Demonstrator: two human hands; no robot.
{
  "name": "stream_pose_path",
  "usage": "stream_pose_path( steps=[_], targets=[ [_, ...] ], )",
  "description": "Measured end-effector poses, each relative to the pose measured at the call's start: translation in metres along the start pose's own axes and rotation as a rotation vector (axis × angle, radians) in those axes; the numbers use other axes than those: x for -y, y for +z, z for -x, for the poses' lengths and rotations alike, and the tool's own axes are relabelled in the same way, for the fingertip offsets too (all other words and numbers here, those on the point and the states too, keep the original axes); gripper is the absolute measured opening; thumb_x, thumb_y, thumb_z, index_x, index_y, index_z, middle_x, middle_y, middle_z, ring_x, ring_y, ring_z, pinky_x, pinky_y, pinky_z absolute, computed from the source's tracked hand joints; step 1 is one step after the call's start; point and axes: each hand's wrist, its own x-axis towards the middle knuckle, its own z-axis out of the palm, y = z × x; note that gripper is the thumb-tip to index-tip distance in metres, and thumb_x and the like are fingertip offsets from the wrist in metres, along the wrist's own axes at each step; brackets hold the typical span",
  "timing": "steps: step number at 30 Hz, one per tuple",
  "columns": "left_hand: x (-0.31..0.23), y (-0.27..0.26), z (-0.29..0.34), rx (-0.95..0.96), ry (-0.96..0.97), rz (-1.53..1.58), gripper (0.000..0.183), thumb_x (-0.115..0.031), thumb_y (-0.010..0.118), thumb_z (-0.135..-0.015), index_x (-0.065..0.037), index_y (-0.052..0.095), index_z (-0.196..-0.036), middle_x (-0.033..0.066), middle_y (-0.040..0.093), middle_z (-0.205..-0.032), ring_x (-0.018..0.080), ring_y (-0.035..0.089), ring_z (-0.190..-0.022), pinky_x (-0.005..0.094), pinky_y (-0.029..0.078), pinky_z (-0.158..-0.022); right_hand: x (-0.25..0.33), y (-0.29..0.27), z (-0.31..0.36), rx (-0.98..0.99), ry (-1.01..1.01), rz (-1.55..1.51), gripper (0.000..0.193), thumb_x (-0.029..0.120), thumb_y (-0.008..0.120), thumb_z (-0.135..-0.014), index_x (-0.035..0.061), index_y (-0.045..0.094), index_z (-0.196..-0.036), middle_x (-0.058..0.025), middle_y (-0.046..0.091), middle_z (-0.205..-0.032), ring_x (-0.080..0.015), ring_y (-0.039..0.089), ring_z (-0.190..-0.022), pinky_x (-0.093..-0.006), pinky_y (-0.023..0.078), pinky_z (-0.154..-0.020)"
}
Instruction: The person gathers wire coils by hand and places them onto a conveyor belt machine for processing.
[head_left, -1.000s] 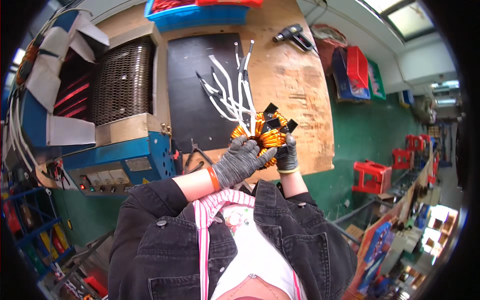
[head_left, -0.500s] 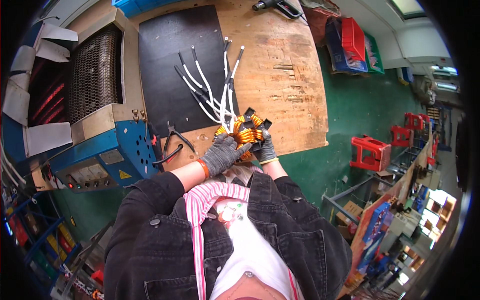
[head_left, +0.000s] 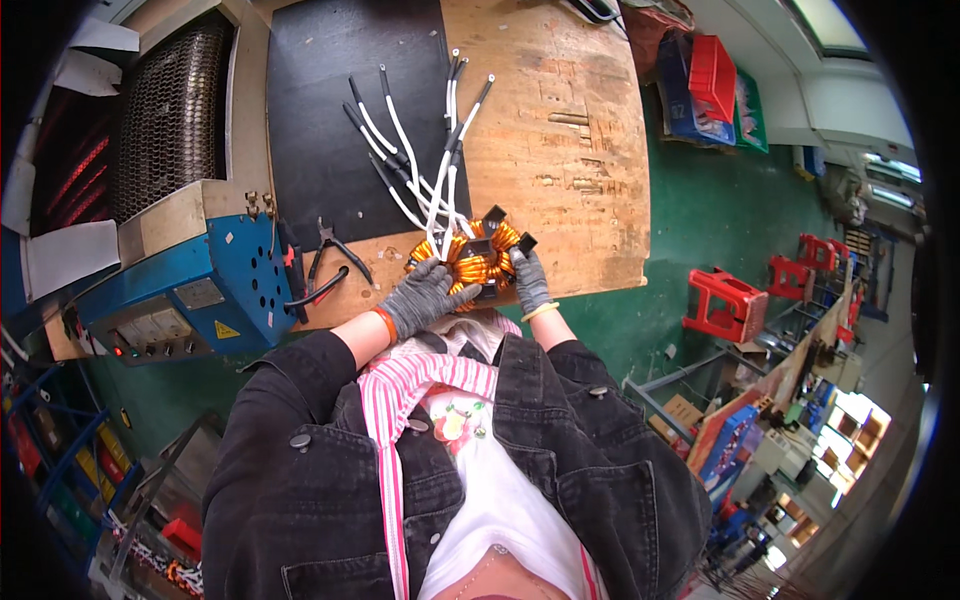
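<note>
At the near edge of the wooden bench [head_left: 570, 130] sits a cluster of copper-wound ring coils [head_left: 470, 268] with black blocks between them. Several white leads [head_left: 449, 190] fan out from it toward the far side, with black sleeves and metal lugs at their ends. My left hand [head_left: 425, 294], in a grey glove, is closed round the cluster's near left side. Against its right side, my gloved right hand [head_left: 530, 280] grips beside a black block; some of its fingers are hidden. The leads lie partly over a black mat [head_left: 340, 120].
Cutting pliers [head_left: 335, 250] and a red-handled tool [head_left: 293, 265] lie left of my hands. Farther left stands a blue heating machine [head_left: 235, 280] with a mesh belt [head_left: 175, 115] and red-glowing elements. Right of the bench are red stools [head_left: 725, 305] and plastic bins [head_left: 710, 80].
The whole view has shifted slightly, so the bench sits higher and the heat gun is mostly out of frame. Both hands remain on the coil cluster, which appears slightly turned.
</note>
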Motion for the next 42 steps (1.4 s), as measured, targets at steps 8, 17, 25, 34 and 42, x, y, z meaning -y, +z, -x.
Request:
stream_pose_path(
  steps=[8,17,25,34,42],
  targets=[
    [0.014,-0.006,0.009,0.037,0.073,-0.022,0.046,-0.014,0.042,-0.08,-0.026,0.045,-0.124,0.0077,0.055,-0.087,0.0246,0.052,-0.093,0.0403,0.029,-0.094,0.033,0.004,0.004,-0.162,-0.093,0.954,0.047,0.04,0.056,-0.08,-0.0035,0.054,-0.097,-0.0221,0.059,-0.09,-0.035,0.057,-0.086,-0.0404,0.044,-0.075],
    [0.023,0.008,0.031,0.067,0.096,-0.026,0.043,-0.016,0.04,-0.081,-0.031,0.047,-0.12,0.0077,0.054,-0.098,0.0268,0.047,-0.103,0.0413,0.026,-0.099,0.043,0.015,0.013,-0.33,-0.216,0.874,0.047,0.034,0.065,-0.073,-0.0038,0.053,-0.099,-0.0217,0.056,-0.093,-0.0355,0.056,-0.085,-0.0414,0.044,-0.078],
    [0.032,-0.004,0.036,0.255,0.077,0.092,0.045,-0.016,0.031,-0.085,-0.033,0.038,-0.127,0.0161,0.051,-0.113,0.0324,0.045,-0.112,0.043,0.024,-0.101,0.08,0.044,0.019,-0.337,-0.804,1.164,0.064,0.032,0.069,-0.069,-0.0008,0.042,-0.118,-0.0226,0.049,-0.112,-0.0361,0.044,-0.107,-0.0416,0.034,-0.094],
    [0.03,-0.025,0.031,0.171,0.075,0.158,0.04,-0.019,0.043,-0.081,-0.023,0.047,-0.121,0.0129,0.052,-0.113,0.0275,0.047,-0.108,0.0445,0.028,-0.097,0.127,0.121,-0.067,-0.082,-0.099,0.166,0.078,0.021,0.066,-0.078,0.0003,0.018,-0.136,-0.0193,0.048,-0.121,-0.0268,0.051,-0.106,-0.035,0.042,-0.089],
    [0.023,-0.041,0.026,0.164,-0.109,0.165,0.047,-0.018,0.054,-0.074,-0.01,0.049,-0.12,0.0118,0.052,-0.114,0.0282,0.046,-0.109,0.0411,0.031,-0.096,0.151,0.141,-0.098,0.283,0.182,-0.413,0.032,0.014,0.067,-0.076,0.0044,0.053,-0.103,-0.0104,0.063,-0.087,-0.0192,0.061,-0.069,-0.0295,0.051,-0.058]
  ],
)
